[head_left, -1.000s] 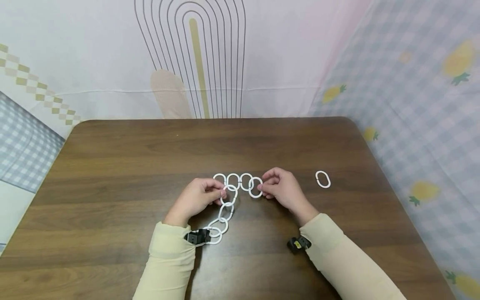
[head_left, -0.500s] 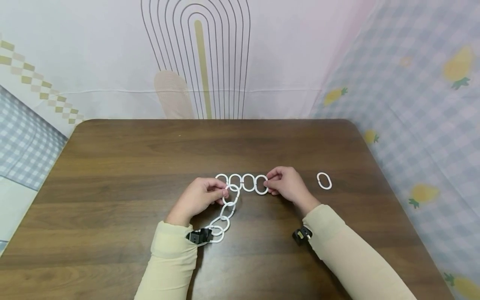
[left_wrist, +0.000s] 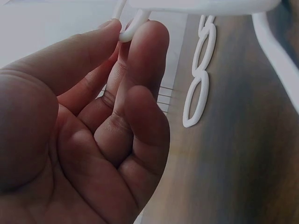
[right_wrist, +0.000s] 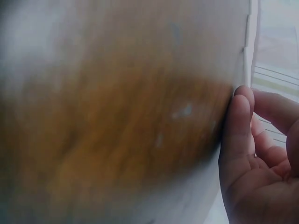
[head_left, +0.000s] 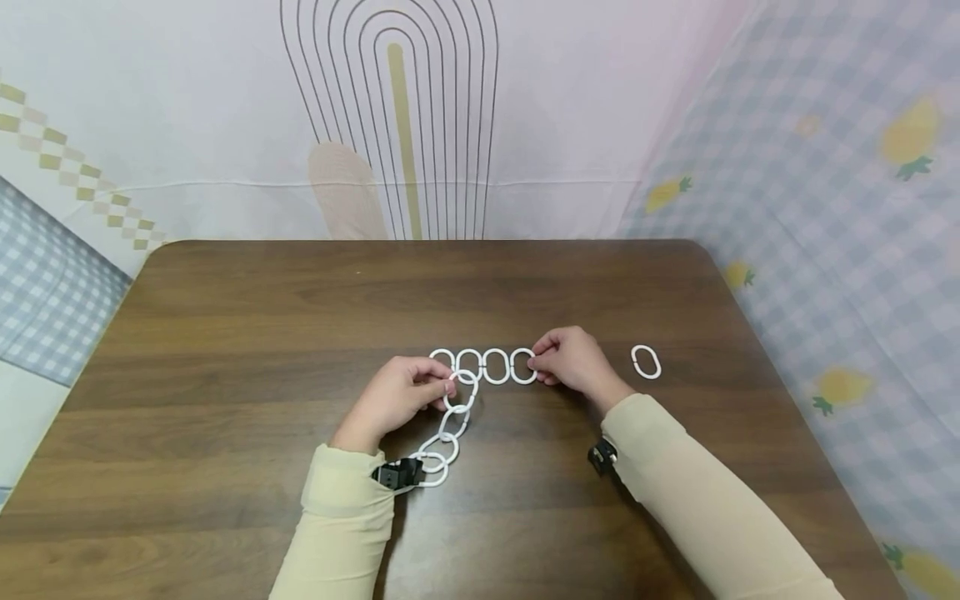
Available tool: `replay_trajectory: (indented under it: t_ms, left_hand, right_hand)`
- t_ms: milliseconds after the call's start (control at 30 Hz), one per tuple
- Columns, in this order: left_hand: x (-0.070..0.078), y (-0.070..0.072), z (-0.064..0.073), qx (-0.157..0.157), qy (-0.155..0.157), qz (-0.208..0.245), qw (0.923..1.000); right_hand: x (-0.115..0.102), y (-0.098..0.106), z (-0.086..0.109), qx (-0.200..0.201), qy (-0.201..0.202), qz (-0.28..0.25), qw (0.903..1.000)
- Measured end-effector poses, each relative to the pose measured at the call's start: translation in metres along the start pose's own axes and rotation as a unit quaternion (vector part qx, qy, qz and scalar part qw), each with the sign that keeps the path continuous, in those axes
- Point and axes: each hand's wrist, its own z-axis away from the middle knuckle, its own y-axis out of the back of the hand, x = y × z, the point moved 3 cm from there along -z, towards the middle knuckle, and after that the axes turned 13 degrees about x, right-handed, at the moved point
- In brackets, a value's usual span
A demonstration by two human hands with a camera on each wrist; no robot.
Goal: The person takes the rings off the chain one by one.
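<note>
A chain of white oval plastic links [head_left: 496, 367] runs between the two hands in the head view. My left hand [head_left: 393, 398] pinches one link [left_wrist: 135, 27] between thumb and fingertips; the left wrist view shows the grip close up. From there several links [head_left: 446, 450] trail down toward the left wrist, and the strap partly covers them. On the other side, links stand in a straight row toward my right hand [head_left: 572, 362]. That hand pinches the end link [head_left: 522, 367] at its right side. Its thumb and fingertip meet on a thin white edge [right_wrist: 246, 70] in the right wrist view.
One loose white link [head_left: 646, 362] lies on the brown wooden table [head_left: 300, 308], to the right of the right hand. Patterned cloth [head_left: 570, 108] hangs behind the table's far edge, and checked cloth [head_left: 847, 275] hangs on the right side.
My right hand has moved slightly right and away with the end link. The row, overlapped at its right end before, now lies stretched straight. My left hand has hardly moved.
</note>
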Motion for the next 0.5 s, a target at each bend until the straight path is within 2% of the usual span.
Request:
replay_trajectory:
  t_ms: [500]
  left_hand:
    - [-0.0002,0.0003,-0.0001,-0.003,-0.002,-0.003,1.0000]
  right_hand:
    - [-0.0057,-0.0015,-0.0006,0.009,0.006,0.050,0.9987]
